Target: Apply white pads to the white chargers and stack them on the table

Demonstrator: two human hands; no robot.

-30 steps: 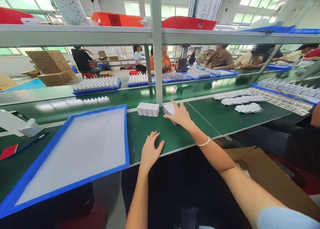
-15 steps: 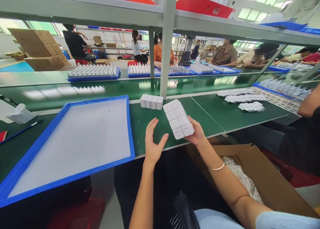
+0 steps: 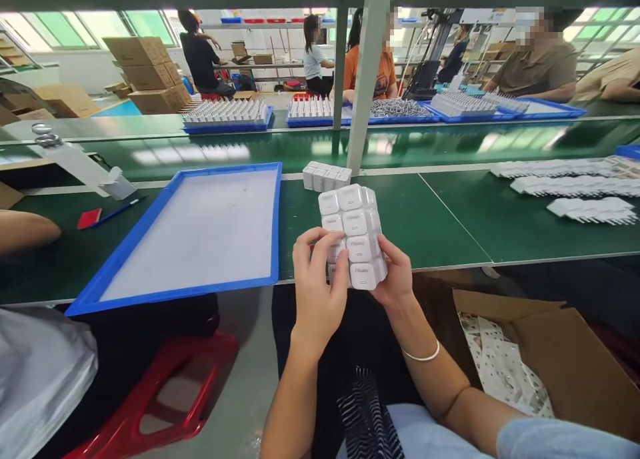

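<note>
White compartmented pack [image 3: 361, 245] we observe at the front edge of the green bench [image 3: 430, 219]; right hand [image 3: 399, 279] clasped round its lower right side, left hand [image 3: 320, 289] half-curled against its face, grip unclear to us

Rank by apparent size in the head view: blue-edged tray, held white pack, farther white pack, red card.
Blue-edged tray
Held white pack
Farther white pack
Red card
Packs' true sizes against each other unsure: the held one is nearer.

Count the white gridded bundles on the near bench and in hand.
2 visible: the held bundle, in the right hand with the left hand against it, and the other bundle, on the green bench beside the pale post. Others may be hidden.
</note>
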